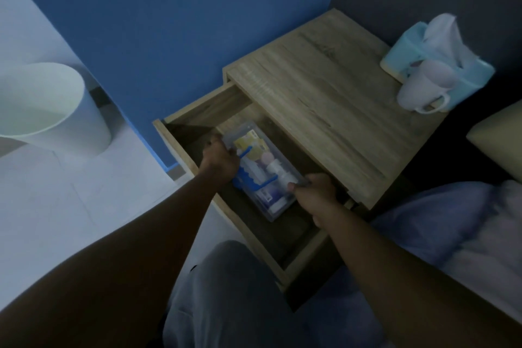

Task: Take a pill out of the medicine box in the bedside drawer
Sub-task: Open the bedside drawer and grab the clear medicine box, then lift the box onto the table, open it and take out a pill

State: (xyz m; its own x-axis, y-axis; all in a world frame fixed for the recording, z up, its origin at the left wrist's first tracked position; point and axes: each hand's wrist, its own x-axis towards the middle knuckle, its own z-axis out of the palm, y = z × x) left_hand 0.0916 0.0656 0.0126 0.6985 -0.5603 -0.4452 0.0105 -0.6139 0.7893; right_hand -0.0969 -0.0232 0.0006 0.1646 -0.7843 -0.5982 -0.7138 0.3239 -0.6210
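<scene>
The bedside drawer (299, 258) is pulled out from the wooden bedside table (324, 99). Inside it lies a clear plastic medicine box (275, 210) with a blue handle; small bottles and packets show through its lid. My left hand (220, 161) grips the box's left long side near the far end. My right hand (316, 191) grips its right long side. Both hands are closed on the box's edges. No single pill can be made out.
A blue tissue box (406, 56) and a white mug (423, 87) stand at the table's back right. A white waste bin (48, 107) stands on the floor at left. A bed with bluish bedding (452, 220) lies right. My knee (231, 291) is below the drawer.
</scene>
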